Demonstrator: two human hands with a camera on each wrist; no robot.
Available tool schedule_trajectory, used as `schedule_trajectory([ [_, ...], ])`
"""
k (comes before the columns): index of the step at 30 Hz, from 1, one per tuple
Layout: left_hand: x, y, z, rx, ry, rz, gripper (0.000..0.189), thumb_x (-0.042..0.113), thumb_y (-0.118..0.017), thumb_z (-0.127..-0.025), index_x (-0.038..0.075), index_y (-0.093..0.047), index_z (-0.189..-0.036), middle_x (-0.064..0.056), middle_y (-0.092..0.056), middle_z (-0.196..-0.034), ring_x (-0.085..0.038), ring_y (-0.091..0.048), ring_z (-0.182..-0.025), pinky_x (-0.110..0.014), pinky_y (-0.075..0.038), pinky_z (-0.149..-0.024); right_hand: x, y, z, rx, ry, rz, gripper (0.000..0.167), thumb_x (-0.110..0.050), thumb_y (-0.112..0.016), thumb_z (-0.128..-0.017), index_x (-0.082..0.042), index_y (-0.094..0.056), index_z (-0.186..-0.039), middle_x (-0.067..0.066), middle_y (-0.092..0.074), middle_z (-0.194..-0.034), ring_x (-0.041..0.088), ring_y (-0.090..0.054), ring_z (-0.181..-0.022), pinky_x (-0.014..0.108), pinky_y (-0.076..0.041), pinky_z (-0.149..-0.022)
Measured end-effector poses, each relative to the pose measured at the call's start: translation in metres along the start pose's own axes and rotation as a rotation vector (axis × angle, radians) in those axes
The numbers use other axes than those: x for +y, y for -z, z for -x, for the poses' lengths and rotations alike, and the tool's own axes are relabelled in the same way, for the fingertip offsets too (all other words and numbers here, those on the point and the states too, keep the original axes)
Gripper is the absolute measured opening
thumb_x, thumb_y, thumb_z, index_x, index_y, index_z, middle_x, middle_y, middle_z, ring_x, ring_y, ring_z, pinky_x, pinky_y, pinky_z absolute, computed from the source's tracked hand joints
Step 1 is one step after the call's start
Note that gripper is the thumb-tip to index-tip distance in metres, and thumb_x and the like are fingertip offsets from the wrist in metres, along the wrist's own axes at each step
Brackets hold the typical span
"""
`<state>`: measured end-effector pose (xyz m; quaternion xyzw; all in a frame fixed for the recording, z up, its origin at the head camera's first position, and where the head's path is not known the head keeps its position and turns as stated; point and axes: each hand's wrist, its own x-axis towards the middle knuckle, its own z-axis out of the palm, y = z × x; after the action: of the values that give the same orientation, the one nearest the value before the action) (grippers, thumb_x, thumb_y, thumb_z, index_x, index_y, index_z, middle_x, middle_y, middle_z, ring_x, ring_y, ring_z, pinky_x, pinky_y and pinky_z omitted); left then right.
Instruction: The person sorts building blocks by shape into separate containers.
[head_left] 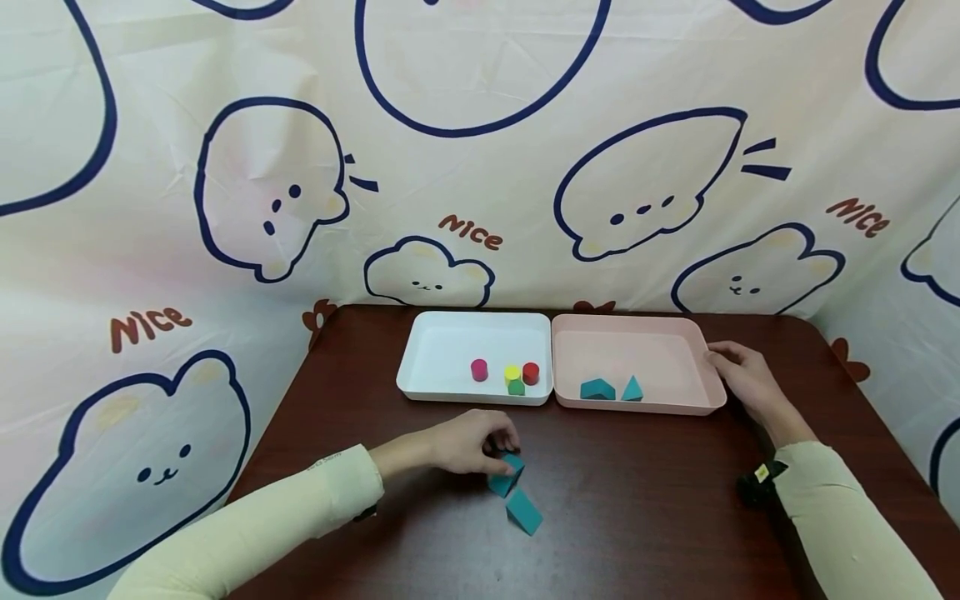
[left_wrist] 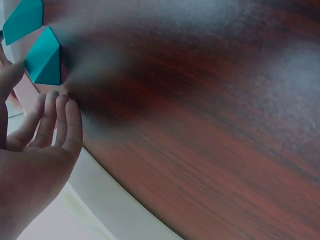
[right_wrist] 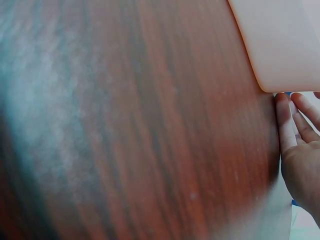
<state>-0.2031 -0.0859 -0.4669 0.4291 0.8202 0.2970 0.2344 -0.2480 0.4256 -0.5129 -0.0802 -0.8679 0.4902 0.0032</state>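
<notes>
My left hand (head_left: 468, 442) is bent over a teal block (head_left: 505, 477) on the table. In the left wrist view its thumb touches one side of that teal block (left_wrist: 46, 60), and the fingertips lie just off the lower edge, slightly bent. A teal triangular prism (head_left: 524, 512) lies close by, nearer to me. My right hand (head_left: 750, 383) touches the right wall of the pink tray (head_left: 637, 327), with its fingertips against the outside in the right wrist view. Inside that tray are a teal faceted block (head_left: 597, 389) and a teal triangular block (head_left: 632, 389).
A white tray (head_left: 442, 321) stands left of the pink one, side against side. It holds a magenta cylinder (head_left: 479, 370), a yellow piece (head_left: 512, 373), a red cylinder (head_left: 531, 372) and a green piece (head_left: 517, 387). A patterned cloth (head_left: 525, 192) hangs behind the dark wooden table (head_left: 622, 500).
</notes>
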Motion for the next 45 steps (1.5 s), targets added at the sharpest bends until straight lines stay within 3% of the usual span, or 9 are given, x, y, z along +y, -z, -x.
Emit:
schedule_trajectory([
  [7, 0.006, -0.005, 0.002, 0.025, 0.051, -0.029, 0.037, 0.029, -0.087, -0.091, 0.008, -0.066, -0.114, -0.001, -0.066, -0.105, -0.015, -0.063, -0.097, -0.023, -0.055, -0.087, 0.000, 0.000, 0.000, -0.004, -0.002, 0.005, 0.059, -0.040, -0.047, -0.113, 0.006, -0.049, -0.150, 0.028, -0.051, -0.145, 0.006, -0.056, -0.099, 0.015, -0.053, -0.074],
  [17, 0.012, -0.009, 0.003, 0.029, 0.103, -0.084, 0.037, 0.020, -0.088, -0.090, 0.006, -0.064, -0.115, 0.000, -0.062, -0.104, -0.012, -0.062, -0.095, -0.020, -0.053, -0.085, 0.000, 0.000, 0.001, -0.015, -0.006, 0.019, 0.061, -0.042, -0.046, -0.113, 0.006, -0.048, -0.151, 0.030, -0.050, -0.148, 0.012, -0.057, -0.102, 0.014, -0.052, -0.075],
  [26, 0.009, -0.009, 0.002, 0.049, 0.086, -0.086, 0.036, 0.012, -0.082, -0.093, 0.006, -0.064, -0.123, -0.001, -0.065, -0.110, -0.012, -0.062, -0.099, -0.022, -0.054, -0.088, 0.000, 0.001, 0.001, -0.016, -0.009, 0.024, 0.061, -0.043, -0.045, -0.113, 0.005, -0.048, -0.151, 0.029, -0.050, -0.148, 0.010, -0.057, -0.101, 0.015, -0.052, -0.075],
  [45, 0.007, -0.008, -0.005, 0.077, 0.080, -0.078, 0.033, 0.014, -0.083, -0.093, 0.008, -0.065, -0.120, 0.002, -0.063, -0.108, -0.014, -0.061, -0.098, -0.021, -0.054, -0.085, 0.000, 0.001, 0.002, -0.010, 0.009, 0.023, 0.061, -0.042, -0.047, -0.113, 0.006, -0.049, -0.150, 0.028, -0.052, -0.144, 0.005, -0.058, -0.096, 0.018, -0.054, -0.074],
])
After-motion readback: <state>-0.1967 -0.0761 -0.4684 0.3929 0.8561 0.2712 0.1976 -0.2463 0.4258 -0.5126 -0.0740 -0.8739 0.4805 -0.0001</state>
